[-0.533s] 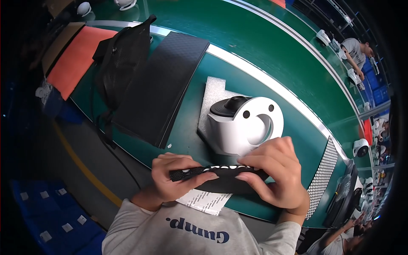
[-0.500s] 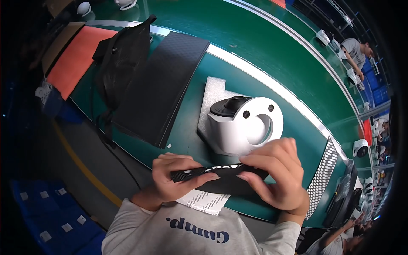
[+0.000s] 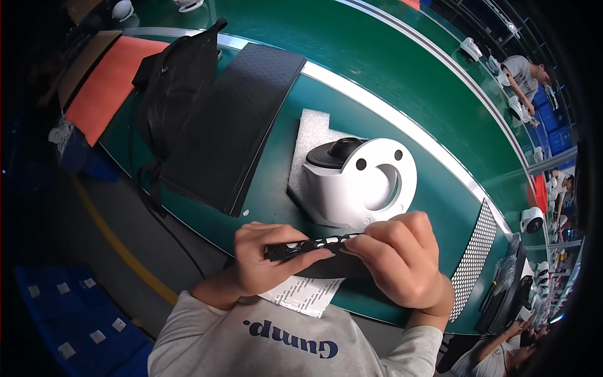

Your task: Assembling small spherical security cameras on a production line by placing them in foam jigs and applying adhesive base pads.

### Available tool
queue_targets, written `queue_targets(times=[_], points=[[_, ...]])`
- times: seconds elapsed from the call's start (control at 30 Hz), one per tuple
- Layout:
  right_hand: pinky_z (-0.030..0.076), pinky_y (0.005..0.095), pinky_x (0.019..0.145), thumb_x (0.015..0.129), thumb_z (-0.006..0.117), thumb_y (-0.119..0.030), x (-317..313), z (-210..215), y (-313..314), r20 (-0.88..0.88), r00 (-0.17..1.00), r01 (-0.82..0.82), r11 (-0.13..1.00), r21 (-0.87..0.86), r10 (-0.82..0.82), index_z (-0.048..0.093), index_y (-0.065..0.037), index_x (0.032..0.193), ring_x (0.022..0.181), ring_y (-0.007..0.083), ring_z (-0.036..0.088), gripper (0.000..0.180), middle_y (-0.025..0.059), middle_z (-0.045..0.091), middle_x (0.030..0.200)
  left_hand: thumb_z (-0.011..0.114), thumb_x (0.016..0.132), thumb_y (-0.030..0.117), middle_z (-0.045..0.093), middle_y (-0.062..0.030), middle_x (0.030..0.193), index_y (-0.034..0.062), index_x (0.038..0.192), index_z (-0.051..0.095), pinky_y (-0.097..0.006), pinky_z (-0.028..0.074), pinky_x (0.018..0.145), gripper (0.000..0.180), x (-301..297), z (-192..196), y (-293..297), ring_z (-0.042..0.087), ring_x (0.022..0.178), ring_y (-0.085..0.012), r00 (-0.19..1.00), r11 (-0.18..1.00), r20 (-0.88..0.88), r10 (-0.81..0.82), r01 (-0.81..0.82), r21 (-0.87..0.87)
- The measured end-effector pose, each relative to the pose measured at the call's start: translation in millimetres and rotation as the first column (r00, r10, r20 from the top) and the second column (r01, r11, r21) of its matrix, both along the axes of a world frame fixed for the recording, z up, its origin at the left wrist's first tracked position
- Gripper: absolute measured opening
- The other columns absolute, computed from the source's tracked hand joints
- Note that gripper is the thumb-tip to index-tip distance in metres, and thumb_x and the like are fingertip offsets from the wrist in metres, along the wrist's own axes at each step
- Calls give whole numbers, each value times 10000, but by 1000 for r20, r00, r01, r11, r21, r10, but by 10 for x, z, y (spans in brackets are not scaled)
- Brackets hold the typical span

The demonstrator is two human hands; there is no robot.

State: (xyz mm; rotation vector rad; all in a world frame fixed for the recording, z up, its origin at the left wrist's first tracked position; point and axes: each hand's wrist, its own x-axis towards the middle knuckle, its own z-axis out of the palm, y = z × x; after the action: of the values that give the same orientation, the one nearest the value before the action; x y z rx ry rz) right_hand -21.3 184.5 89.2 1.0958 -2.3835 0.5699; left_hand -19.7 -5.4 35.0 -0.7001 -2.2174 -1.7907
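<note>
My left hand [image 3: 267, 257] is closed on the left end of a bent black sheet [image 3: 326, 269] that has white round spots along its upper edge, the thumb lying along the near face. At the sheet's upper edge, the fingertips of my right hand [image 3: 402, 257] are pinched together; whether they hold the edge or a small piece is hidden. Below the sheet hangs a white printed paper [image 3: 301, 295], close to my shirt. Just beyond my hands stands a white rounded device housing [image 3: 330, 195] with a ring-shaped face and a black disc-like part [image 3: 336, 152] on top.
Grey foam [image 3: 308, 135] lies behind the housing on the green table. To the left are stacked black sheets [image 3: 232, 119], a black bag [image 3: 182, 88] and an orange sheet [image 3: 116, 75]. A white-dotted sheet [image 3: 474, 264] lies right. Another person [image 3: 524, 75] works across the far right.
My right hand's fingers have drawn together and moved left along the sheet's upper edge, toward my left hand. The left hand keeps its hold, slightly shifted to the right.
</note>
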Motion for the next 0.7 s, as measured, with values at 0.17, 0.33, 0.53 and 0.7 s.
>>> queue_targets(times=[0.17,0.33,0.53,0.7], points=[[328,219,476,532,571,-97,-69,-14,68,-101,976,-192,981,15,193,589,-14,772,567,122,449,255,49,544,723,737,645,90,543,-36,500,-4,644,568,-194,368,405,194,-23,100,-5,510,433,-70,985,999,168,40,-36,-30],[387,258,546,617,679,-4,-168,98,183,450,879,0,946,-325,155,564,-28,705,597,175,495,147,57,562,710,723,587,28,599,-143,849,-11,738,569,-264,445,644,219,-124,-39,-80,597,790,-196,809,881,349,-472,424,209],[404,205,614,708,605,56,-75,-41,263,695,712,260,881,-395,102,454,3,922,699,94,519,267,55,567,788,688,624,134,339,-286,1235,-10,815,582,-395,363,905,262,-213,-131,-156,463,1083,-313,611,670,277,-742,688,279],[445,211,667,736,564,81,-83,-109,190,666,726,249,838,-486,171,447,22,934,774,123,564,238,79,544,843,658,550,212,425,-279,1149,-18,861,630,-415,320,922,388,-229,-117,-120,465,1060,-368,643,706,294,-707,659,258]])
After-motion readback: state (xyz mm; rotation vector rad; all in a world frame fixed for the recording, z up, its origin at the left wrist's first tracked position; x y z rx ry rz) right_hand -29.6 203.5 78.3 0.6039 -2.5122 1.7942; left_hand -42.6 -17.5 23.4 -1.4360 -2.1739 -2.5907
